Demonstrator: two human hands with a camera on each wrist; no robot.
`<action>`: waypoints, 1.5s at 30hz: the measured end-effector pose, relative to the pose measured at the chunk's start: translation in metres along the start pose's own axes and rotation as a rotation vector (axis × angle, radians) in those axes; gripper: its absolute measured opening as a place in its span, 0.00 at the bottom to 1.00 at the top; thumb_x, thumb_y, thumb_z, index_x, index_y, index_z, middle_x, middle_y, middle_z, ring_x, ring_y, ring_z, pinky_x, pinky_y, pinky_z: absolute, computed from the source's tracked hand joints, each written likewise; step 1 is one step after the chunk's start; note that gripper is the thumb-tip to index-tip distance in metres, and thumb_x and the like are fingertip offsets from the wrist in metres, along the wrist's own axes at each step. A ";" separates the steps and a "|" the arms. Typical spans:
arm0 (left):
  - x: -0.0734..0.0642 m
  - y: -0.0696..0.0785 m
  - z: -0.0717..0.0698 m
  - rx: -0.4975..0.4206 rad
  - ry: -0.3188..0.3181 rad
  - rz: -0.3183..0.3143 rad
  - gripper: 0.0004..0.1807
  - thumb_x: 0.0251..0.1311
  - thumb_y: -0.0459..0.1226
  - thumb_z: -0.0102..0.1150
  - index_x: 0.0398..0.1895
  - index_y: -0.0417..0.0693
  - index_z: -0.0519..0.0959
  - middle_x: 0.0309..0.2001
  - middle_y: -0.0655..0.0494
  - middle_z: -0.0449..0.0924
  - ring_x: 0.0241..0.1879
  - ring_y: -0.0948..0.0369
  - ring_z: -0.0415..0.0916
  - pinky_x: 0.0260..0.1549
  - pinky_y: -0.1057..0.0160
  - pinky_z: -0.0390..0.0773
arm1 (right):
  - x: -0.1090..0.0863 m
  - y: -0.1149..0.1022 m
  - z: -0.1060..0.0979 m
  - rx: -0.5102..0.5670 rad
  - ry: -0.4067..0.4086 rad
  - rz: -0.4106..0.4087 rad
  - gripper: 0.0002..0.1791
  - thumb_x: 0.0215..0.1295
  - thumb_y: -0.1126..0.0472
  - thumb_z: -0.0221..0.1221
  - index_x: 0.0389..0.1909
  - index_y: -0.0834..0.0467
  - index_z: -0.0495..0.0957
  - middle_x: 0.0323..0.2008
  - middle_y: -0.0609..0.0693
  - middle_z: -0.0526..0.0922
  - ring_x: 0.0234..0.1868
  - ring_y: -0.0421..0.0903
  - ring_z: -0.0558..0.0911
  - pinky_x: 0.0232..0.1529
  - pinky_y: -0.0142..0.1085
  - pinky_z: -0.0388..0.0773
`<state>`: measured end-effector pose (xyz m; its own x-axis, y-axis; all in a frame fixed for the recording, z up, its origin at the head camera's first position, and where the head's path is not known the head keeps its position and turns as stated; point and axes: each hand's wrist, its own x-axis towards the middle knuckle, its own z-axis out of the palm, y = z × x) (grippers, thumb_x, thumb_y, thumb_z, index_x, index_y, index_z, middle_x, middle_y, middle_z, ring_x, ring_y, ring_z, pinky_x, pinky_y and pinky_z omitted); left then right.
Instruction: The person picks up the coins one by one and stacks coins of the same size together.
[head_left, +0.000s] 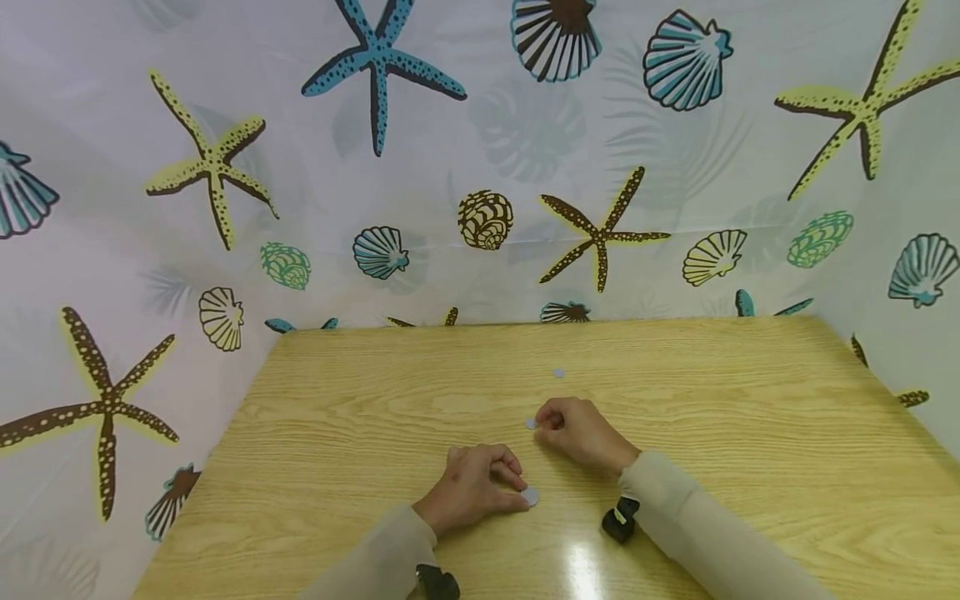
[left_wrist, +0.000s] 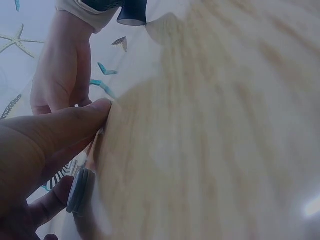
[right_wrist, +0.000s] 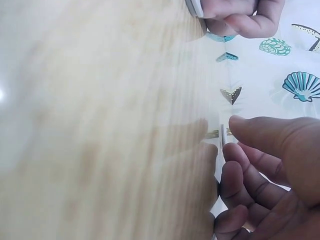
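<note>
My left hand point(head_left: 476, 487) curls its thumb and forefinger around the near side of a small stack of pale grey discs point(head_left: 529, 496) on the wooden table. In the left wrist view the stack point(left_wrist: 79, 191) shows as flat discs one on another, with a fingertip right at its edge. Farther forward and to the right, my right hand point(head_left: 581, 433) holds a thin pale disc point(head_left: 531, 423) between thumb and fingertips, low over the wood. Edge-on in the right wrist view, this disc point(right_wrist: 223, 136) sits between the thumb tip and forefinger.
Another pale disc point(head_left: 558, 373) lies on the table point(head_left: 375, 383) beyond the right hand. White cloth point(head_left: 420, 283) printed with starfish and shells hangs around the back and sides. A black wrist camera point(head_left: 619, 521) sits at the right cuff, another point(head_left: 437, 583) at the left.
</note>
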<state>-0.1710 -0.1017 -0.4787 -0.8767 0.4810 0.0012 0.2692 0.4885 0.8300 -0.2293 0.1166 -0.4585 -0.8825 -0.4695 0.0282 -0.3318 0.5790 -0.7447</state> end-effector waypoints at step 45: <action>0.000 0.000 -0.001 0.029 0.000 0.023 0.18 0.48 0.42 0.79 0.38 0.52 0.80 0.33 0.74 0.86 0.47 0.71 0.77 0.59 0.42 0.49 | 0.005 0.003 -0.004 -0.061 -0.085 -0.043 0.03 0.69 0.65 0.62 0.36 0.61 0.79 0.30 0.45 0.81 0.31 0.39 0.75 0.35 0.34 0.73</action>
<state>-0.1714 -0.1027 -0.4777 -0.8702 0.4923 0.0204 0.3011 0.4985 0.8129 -0.2361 0.1191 -0.4578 -0.8363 -0.5483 0.0010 -0.3910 0.5951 -0.7021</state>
